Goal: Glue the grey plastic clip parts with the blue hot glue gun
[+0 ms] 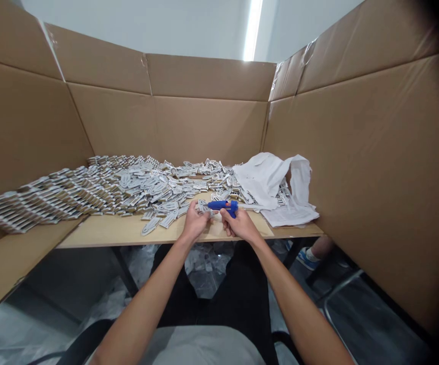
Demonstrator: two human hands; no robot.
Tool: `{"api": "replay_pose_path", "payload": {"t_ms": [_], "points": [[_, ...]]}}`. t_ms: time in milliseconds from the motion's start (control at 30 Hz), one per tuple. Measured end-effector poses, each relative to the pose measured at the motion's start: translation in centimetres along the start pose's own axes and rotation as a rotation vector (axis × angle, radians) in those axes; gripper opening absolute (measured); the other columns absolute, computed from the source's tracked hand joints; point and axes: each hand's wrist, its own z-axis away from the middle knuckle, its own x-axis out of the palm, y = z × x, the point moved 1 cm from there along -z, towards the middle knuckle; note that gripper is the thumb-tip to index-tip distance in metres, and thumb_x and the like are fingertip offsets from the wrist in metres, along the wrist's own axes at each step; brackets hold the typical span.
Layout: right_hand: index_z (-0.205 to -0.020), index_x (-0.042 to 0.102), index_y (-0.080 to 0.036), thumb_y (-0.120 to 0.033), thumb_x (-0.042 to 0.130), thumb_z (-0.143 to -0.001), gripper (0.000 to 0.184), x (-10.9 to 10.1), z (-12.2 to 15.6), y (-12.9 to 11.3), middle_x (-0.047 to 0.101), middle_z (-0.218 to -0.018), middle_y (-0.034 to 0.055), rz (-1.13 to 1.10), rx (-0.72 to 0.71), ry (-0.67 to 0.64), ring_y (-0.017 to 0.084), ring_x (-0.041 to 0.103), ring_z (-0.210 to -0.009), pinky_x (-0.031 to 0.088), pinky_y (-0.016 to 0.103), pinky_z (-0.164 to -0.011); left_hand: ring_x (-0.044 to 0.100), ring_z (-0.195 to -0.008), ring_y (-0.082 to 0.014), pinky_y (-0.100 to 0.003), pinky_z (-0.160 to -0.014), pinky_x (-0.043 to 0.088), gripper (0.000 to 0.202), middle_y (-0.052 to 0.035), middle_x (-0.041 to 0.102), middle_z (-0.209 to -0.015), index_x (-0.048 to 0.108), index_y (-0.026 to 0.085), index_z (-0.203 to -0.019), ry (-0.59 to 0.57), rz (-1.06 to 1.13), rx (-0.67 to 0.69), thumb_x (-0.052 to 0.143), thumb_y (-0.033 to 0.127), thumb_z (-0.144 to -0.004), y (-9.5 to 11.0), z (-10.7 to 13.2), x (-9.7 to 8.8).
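A blue hot glue gun (219, 205) is in the grip of my right hand (242, 225), its nozzle pointing left. Out of its back runs a pale glue stick (250, 207). My left hand (195, 223) pinches a small white-grey plastic piece (203, 205) right at the nozzle; fingers and gun partly cover that piece. Both hands are above the front part of the wooden table (116, 233). Just left of my left hand lie loose grey flat pieces (151, 225), rounded at one end.
Stacked rows of similar pieces (52, 197) fill the table's left side, with a loose heap (154, 182) mid-table. A crumpled white sheet (265, 175) lies at right. Cardboard walls (211, 124) enclose the back and sides. A person's shoe (308, 260) shows below right.
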Motion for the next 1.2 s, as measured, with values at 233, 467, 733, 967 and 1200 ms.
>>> {"api": "replay_pose_path", "payload": {"t_ms": [233,467,733,967,1200], "points": [[-0.066,0.058,-0.02,-0.078,0.056,-0.091,0.063,-0.1,0.1,-0.3,0.059,-0.051,0.0009,0.091,-0.006,0.022,0.013,0.055,-0.038,0.04,0.023,-0.037,0.068,-0.066,-0.017,-0.025,-0.057,0.052,0.051,-0.0003,0.07,-0.079,0.053,0.02,-0.105,-0.021,0.021,0.007,0.081,0.023,-0.063,0.5,0.4,0.2],[-0.063,0.058,-0.021,-0.078,0.054,-0.093,0.065,-0.1,0.3,-0.7,0.057,-0.045,0.0013,0.169,-0.009,0.034,0.013,0.054,-0.037,0.04,0.023,-0.041,0.068,-0.064,-0.0166,-0.023,-0.055,0.05,0.049,0.0001,0.071,-0.078,0.053,0.02,-0.106,-0.029,0.013,0.021,0.08,0.022,-0.064,0.1,0.1,0.1],[-0.07,0.061,-0.021,-0.073,0.055,-0.095,0.058,0.1,0.3,-0.8,0.057,-0.046,-0.001,0.228,-0.07,0.046,0.013,0.054,-0.038,0.043,0.024,-0.046,0.065,-0.063,-0.0157,-0.024,-0.055,0.051,0.052,-0.0006,0.071,-0.081,0.054,0.02,-0.109,-0.026,0.013,0.05,0.078,0.022,-0.063,-1.5,-0.7,-0.4],[-0.078,0.069,-0.023,-0.067,0.053,-0.1,0.052,0.3,0.3,-0.9,0.065,-0.057,0.0013,0.41,-0.155,0.09,0.021,0.066,-0.055,0.05,0.029,-0.06,0.062,-0.058,-0.0148,-0.022,-0.052,0.046,0.046,0.0013,0.068,-0.075,0.053,0.022,-0.108,-0.018,-0.014,0.065,0.073,0.02,-0.066,-1.4,-0.6,-0.4],[-0.104,0.07,-0.021,-0.048,0.057,-0.104,0.03,2.0,0.9,-1.0,0.075,-0.097,0.0081,0.693,-0.415,0.117,0.023,0.071,-0.083,0.048,0.029,-0.074,0.069,-0.07,-0.0171,-0.024,-0.062,0.051,0.044,-0.002,0.072,-0.083,0.056,0.021,-0.105,0.004,0.023,0.106,0.081,0.027,-0.07,-1.6,-0.6,-0.6]]}}
